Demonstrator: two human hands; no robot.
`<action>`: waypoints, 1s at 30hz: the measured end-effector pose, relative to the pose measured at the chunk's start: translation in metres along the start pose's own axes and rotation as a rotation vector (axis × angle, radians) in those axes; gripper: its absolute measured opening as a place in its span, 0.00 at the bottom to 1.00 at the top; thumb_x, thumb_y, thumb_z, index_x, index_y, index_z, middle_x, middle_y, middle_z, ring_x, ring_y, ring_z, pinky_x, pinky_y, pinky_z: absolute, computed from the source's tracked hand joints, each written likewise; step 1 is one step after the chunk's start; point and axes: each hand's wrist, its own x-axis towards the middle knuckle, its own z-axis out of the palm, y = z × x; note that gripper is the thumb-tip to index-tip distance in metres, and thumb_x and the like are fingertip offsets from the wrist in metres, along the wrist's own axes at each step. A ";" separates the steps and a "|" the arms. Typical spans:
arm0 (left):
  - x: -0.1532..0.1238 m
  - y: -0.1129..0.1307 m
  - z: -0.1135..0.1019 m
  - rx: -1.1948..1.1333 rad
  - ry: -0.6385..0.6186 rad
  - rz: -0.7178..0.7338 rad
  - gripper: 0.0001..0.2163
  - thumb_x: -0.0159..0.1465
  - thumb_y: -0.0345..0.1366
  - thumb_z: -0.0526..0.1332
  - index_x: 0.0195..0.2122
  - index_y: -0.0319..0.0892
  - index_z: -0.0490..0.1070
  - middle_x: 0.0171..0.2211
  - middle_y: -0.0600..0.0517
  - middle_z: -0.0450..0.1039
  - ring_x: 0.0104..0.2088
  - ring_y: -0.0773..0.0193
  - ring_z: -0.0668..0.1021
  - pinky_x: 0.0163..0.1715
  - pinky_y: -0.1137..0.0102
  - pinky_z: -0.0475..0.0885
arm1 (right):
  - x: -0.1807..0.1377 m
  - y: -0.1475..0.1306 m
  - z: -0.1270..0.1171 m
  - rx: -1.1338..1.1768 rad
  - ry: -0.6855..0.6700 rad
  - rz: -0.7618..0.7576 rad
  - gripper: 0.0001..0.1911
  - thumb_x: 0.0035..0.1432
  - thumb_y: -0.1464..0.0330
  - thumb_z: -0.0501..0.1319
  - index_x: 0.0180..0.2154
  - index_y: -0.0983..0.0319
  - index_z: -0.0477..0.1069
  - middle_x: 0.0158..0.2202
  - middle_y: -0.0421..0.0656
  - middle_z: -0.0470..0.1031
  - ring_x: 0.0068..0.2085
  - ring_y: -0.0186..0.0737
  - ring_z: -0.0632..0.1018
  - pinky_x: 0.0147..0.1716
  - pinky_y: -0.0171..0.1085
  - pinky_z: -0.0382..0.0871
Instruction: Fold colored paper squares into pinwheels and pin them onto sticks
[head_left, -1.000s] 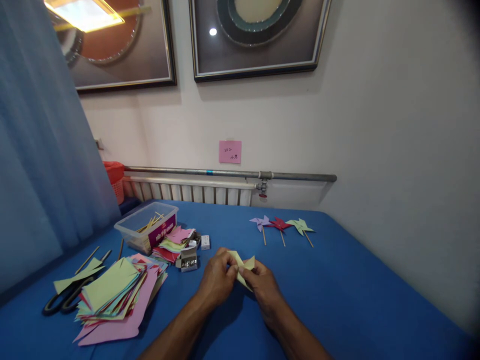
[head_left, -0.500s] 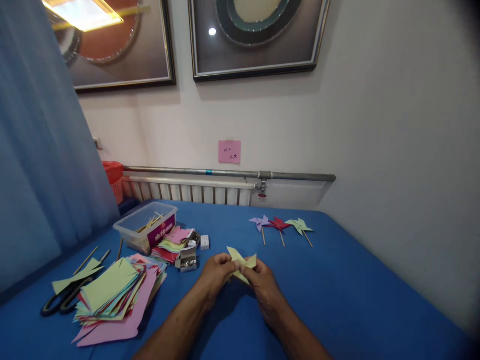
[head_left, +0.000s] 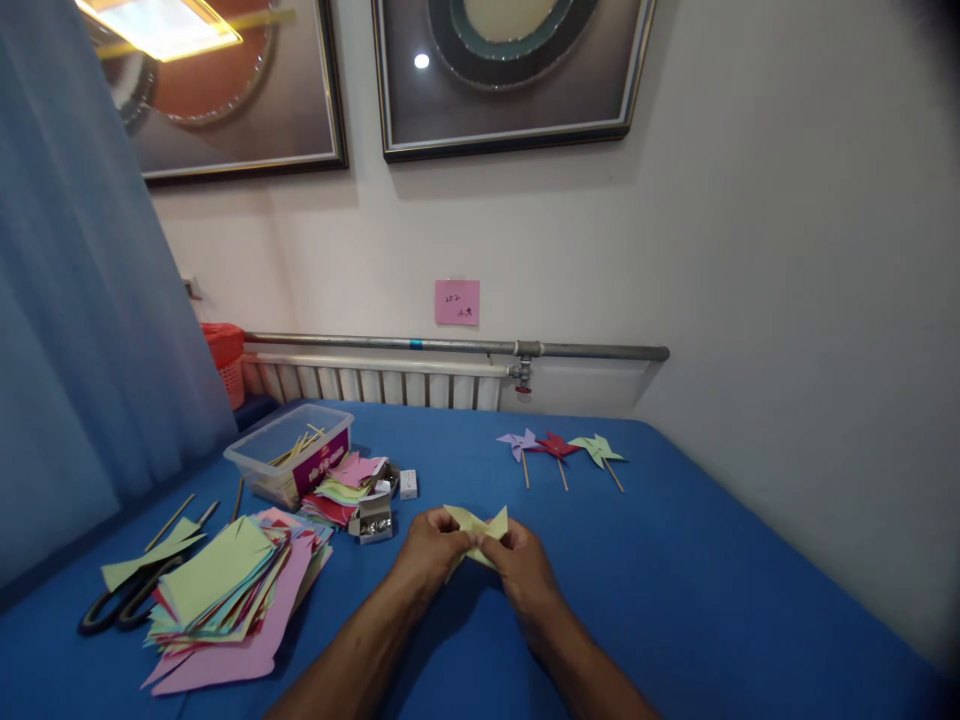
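Both my hands meet over the blue table [head_left: 675, 590], pinching a folded pale yellow paper piece [head_left: 480, 523] between them. My left hand [head_left: 427, 555] grips its left side with closed fingers. My right hand [head_left: 521, 562] holds the right side, fingers curled round it. Pointed flaps of the paper stick up above my fingers.
Three finished paper pinwheels [head_left: 559, 450] on sticks lie at the far side. A stack of coloured paper squares [head_left: 225, 580] sits at the left, with black scissors [head_left: 124, 605] beside it. A clear plastic box with sticks [head_left: 289, 460], a smaller paper pile [head_left: 341, 490] and small pin boxes [head_left: 375, 520] lie behind.
The yellow paper has been turned and folded a little between my fingers, its flaps now spread wider. My hands stayed in about the same place.
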 end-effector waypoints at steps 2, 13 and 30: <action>0.000 0.001 -0.001 0.004 -0.010 -0.021 0.12 0.43 0.35 0.73 0.28 0.37 0.78 0.23 0.52 0.76 0.22 0.67 0.73 0.26 0.72 0.64 | 0.000 0.000 0.001 0.001 -0.013 -0.001 0.18 0.43 0.60 0.73 0.35 0.62 0.80 0.34 0.45 0.85 0.35 0.49 0.82 0.35 0.39 0.71; -0.004 0.001 0.005 -0.060 -0.008 -0.033 0.10 0.40 0.35 0.72 0.23 0.37 0.76 0.21 0.51 0.76 0.21 0.68 0.72 0.24 0.72 0.63 | 0.002 0.004 -0.004 -0.260 0.039 -0.106 0.08 0.47 0.63 0.66 0.29 0.60 0.75 0.28 0.42 0.81 0.33 0.47 0.80 0.34 0.39 0.71; -0.011 0.012 0.004 -0.168 -0.097 -0.068 0.11 0.42 0.35 0.73 0.26 0.35 0.81 0.24 0.48 0.79 0.24 0.65 0.75 0.28 0.71 0.67 | 0.016 0.018 -0.005 0.038 -0.016 0.045 0.21 0.36 0.62 0.75 0.35 0.63 0.81 0.33 0.46 0.85 0.37 0.51 0.83 0.36 0.40 0.73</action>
